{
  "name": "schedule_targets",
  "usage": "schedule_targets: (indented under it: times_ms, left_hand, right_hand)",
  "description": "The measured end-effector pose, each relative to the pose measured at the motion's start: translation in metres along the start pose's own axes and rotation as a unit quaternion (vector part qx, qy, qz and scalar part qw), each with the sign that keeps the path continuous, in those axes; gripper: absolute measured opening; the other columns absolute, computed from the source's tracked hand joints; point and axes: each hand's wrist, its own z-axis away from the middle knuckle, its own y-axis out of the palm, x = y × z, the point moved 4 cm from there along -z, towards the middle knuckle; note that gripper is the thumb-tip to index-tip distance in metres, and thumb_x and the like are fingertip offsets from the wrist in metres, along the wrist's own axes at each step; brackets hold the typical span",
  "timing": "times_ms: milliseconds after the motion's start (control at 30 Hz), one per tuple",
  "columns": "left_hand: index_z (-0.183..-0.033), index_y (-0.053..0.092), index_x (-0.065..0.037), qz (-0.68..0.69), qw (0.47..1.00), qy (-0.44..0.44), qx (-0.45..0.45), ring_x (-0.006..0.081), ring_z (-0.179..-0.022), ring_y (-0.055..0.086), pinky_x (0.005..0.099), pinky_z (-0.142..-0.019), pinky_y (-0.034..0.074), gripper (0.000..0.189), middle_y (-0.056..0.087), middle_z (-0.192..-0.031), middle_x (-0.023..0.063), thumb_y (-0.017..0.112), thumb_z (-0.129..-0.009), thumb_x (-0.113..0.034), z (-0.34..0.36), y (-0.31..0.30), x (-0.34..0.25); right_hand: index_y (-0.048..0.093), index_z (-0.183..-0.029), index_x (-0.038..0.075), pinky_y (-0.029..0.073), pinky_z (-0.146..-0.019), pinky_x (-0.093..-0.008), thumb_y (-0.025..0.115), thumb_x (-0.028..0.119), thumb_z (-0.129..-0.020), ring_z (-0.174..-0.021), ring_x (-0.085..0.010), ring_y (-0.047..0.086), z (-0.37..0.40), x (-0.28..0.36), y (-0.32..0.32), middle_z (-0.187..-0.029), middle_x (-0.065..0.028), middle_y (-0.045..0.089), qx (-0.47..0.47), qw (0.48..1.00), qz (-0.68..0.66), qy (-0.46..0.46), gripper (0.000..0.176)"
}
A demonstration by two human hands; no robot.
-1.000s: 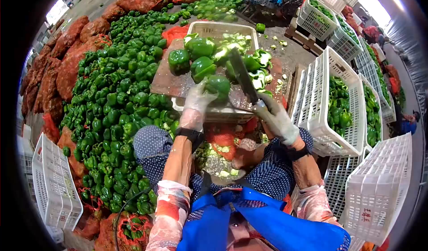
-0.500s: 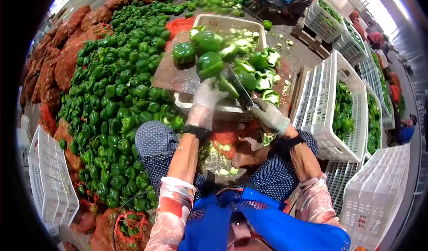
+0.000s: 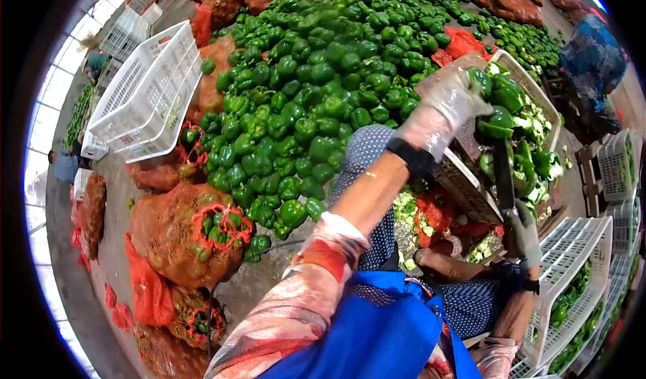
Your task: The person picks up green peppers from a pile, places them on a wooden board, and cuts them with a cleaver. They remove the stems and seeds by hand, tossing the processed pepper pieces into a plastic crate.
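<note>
My right hand (image 3: 522,232), in a pale glove, is closed round the handle of a knife (image 3: 504,177). Its dark blade points away from me, beside cut green pepper pieces (image 3: 527,163). Further up, my gloved left hand (image 3: 452,104) is over the near left part of the cutting board (image 3: 465,135), close to a whole green pepper (image 3: 479,81). Motion smears its fingers, so I cannot make out their grip. A larger green pepper (image 3: 496,123) lies just right of that hand. The board rests across a pale plastic crate (image 3: 471,189).
A big heap of green peppers (image 3: 303,110) spreads across the floor to the left. Mesh sacks (image 3: 182,234) and a white crate (image 3: 149,96) stand beyond it. Crates holding peppers (image 3: 572,258) stack up at the right. Another person (image 3: 592,62) is at the far right.
My view has swung left, so the board now appears further right. My left hand has left the pepper piece beside the knife and shifted towards the whole peppers. The knife remains in my right hand.
</note>
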Motion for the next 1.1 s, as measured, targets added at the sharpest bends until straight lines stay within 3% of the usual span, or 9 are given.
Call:
schedule_targets:
  times_ms: [267, 367, 500, 567, 633, 867, 933, 1033, 1100]
  left_hand:
    - [-0.097, 0.065, -0.004, -0.103, 0.972, 0.0, -0.212, 0.0107, -0.068, 0.057, 0.0242, -0.061, 0.045, 0.018, 0.063, -0.082, 0.0002, 0.062, -0.087, -0.018, 0.088, -0.251, 0.024]
    - [-0.109, 0.066, -0.007, -0.756, 0.631, 0.128, -0.113, 0.031, -0.103, 0.059, 0.0358, -0.09, 0.046, 0.029, 0.065, -0.11, 0.0163, 0.052, -0.088, -0.021, 0.159, -0.414, 0.145]
    - [-0.105, 0.063, 0.002, -0.281, 0.874, -0.316, -0.24, 0.0223, -0.095, 0.061, 0.0323, -0.084, 0.048, 0.023, 0.066, -0.101, 0.0123, 0.057, -0.087, -0.012, 0.216, -0.39, 0.181]
    - [-0.1, 0.064, 0.001, -0.122, 0.939, -0.075, -0.312, 0.0228, -0.098, 0.06, 0.0325, -0.084, 0.047, 0.022, 0.066, -0.104, 0.0127, 0.061, -0.084, -0.013, 0.229, -0.355, 0.218]
    - [-0.096, 0.066, 0.002, -0.345, 0.908, -0.183, -0.15, 0.0248, -0.098, 0.06, 0.0344, -0.083, 0.047, 0.023, 0.065, -0.105, 0.0145, 0.065, -0.081, -0.016, 0.192, -0.349, 0.268]
    - [-0.106, 0.064, -0.003, -0.254, 0.877, -0.3, -0.276, 0.0305, -0.084, 0.066, 0.0378, -0.075, 0.051, 0.036, 0.069, -0.095, 0.0163, 0.073, -0.076, -0.021, 0.144, -0.305, 0.349]
    - [-0.111, 0.062, -0.004, -0.542, 0.805, -0.234, -0.055, 0.0283, -0.085, 0.066, 0.037, -0.074, 0.052, 0.042, 0.069, -0.097, 0.016, 0.075, -0.075, -0.022, 0.131, -0.297, 0.355]
    - [-0.103, 0.068, -0.012, -0.215, 0.856, -0.379, -0.277, 0.0264, -0.079, 0.066, 0.0352, -0.07, 0.052, 0.022, 0.069, -0.093, 0.0128, 0.062, -0.085, -0.023, 0.137, -0.301, 0.345]
    - [-0.106, 0.067, -0.011, -0.292, 0.886, -0.325, -0.154, 0.0274, -0.082, 0.066, 0.0366, -0.07, 0.052, 0.025, 0.069, -0.098, 0.0122, 0.058, -0.088, -0.026, 0.145, -0.311, 0.378]
  right_hand:
    - [0.056, -0.12, -0.003, 0.045, -0.084, -0.0318, 0.055, 0.02, -0.091, -0.095, -0.0206, 0.057, -0.014, 0.009, -0.003, -0.106, -0.0133, 0.062, -0.035, 0.998, -0.042, -0.002, 0.036]
    - [0.055, -0.121, -0.003, 0.044, -0.089, -0.0327, 0.054, 0.02, -0.091, -0.097, -0.0233, 0.057, -0.022, -0.007, -0.004, -0.108, -0.0145, 0.062, -0.03, 0.998, -0.009, -0.048, 0.037]
    - [0.052, -0.127, -0.004, 0.041, -0.095, -0.0325, 0.051, 0.019, -0.092, -0.102, -0.025, 0.056, -0.018, 0.004, 0.004, -0.115, -0.0161, 0.061, -0.03, 0.999, 0.01, -0.015, 0.042]
    - [0.052, -0.129, -0.003, 0.041, -0.094, -0.0319, 0.051, 0.019, -0.092, -0.103, -0.0242, 0.055, -0.022, -0.006, 0.003, -0.116, -0.0161, 0.06, -0.031, 0.999, -0.007, 0.014, 0.043]
    - [0.052, -0.128, -0.003, 0.041, -0.093, -0.0314, 0.052, 0.02, -0.092, -0.102, -0.0241, 0.056, -0.023, -0.013, 0.001, -0.115, -0.0165, 0.06, -0.021, 0.998, -0.038, 0.053, 0.043]
    - [0.048, -0.133, -0.001, 0.043, -0.087, -0.0265, 0.053, 0.014, -0.095, -0.098, -0.0141, 0.053, -0.019, 0.016, 0.013, -0.114, -0.0079, 0.059, -0.016, 0.997, -0.045, 0.057, 0.041]
    - [0.048, -0.132, -0.001, 0.043, -0.087, -0.0272, 0.054, 0.013, -0.094, -0.099, -0.0151, 0.054, -0.017, 0.012, 0.015, -0.116, -0.0085, 0.059, -0.04, 0.994, -0.088, 0.056, 0.041]
    - [0.049, -0.129, -0.004, 0.045, -0.084, -0.0273, 0.053, 0.015, -0.093, -0.096, -0.0172, 0.053, -0.017, 0.015, 0.016, -0.114, -0.0131, 0.058, -0.051, 0.995, -0.064, 0.049, 0.041]
    - [0.05, -0.129, -0.003, 0.044, -0.086, -0.0296, 0.053, 0.017, -0.094, -0.098, -0.019, 0.053, -0.017, 0.018, 0.012, -0.113, -0.0137, 0.059, -0.038, 0.998, -0.015, 0.039, 0.041]
